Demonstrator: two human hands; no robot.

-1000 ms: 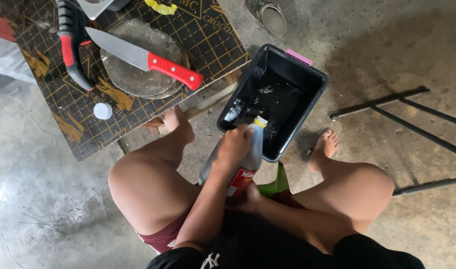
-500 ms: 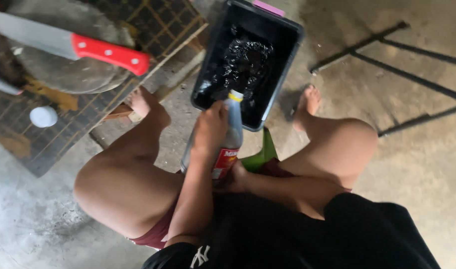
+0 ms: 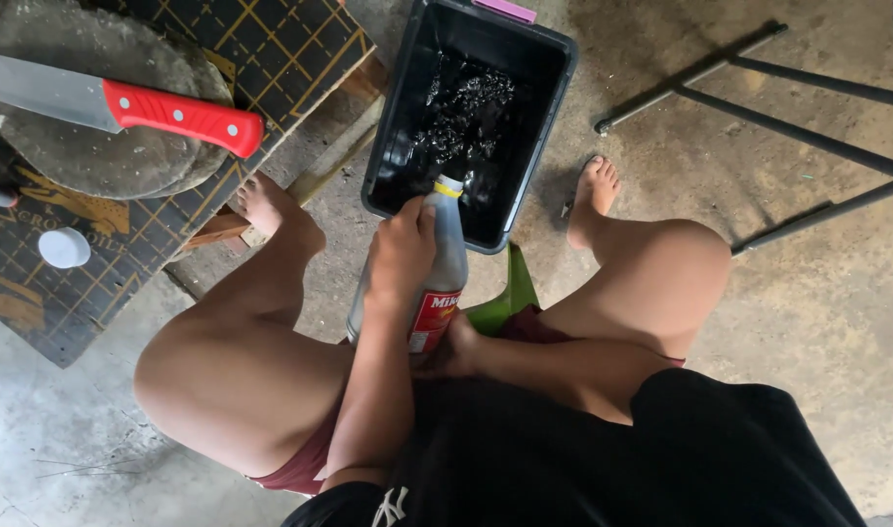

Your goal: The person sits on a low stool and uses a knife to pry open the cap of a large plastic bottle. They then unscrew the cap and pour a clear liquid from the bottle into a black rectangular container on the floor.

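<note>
The bottle [image 3: 435,283] lies tilted between the person's knees, its long axis running from the near base up to the far mouth, which points into the near edge of the black bin [image 3: 554,88] on the floor. It holds a dark liquid and carries a red label low on its side. The left hand [image 3: 400,256] wraps the upper body of the bottle, fingers curled close together around it, thumb toward the neck. The right hand [image 3: 454,346] sits at the base of the bottle; its fingers seem to cup the bottom, though most of them are hidden behind the bottle, so I cannot tell how tightly. Dark wet stuff lies inside the bin. To the far left, well apart from the hands, a knife [image 3: 124,102] with a red handle rests on a round stone [image 3: 76,156], and 1 white cap [image 3: 64,247] lies near it on the patterned mat [image 3: 271,49].
</note>
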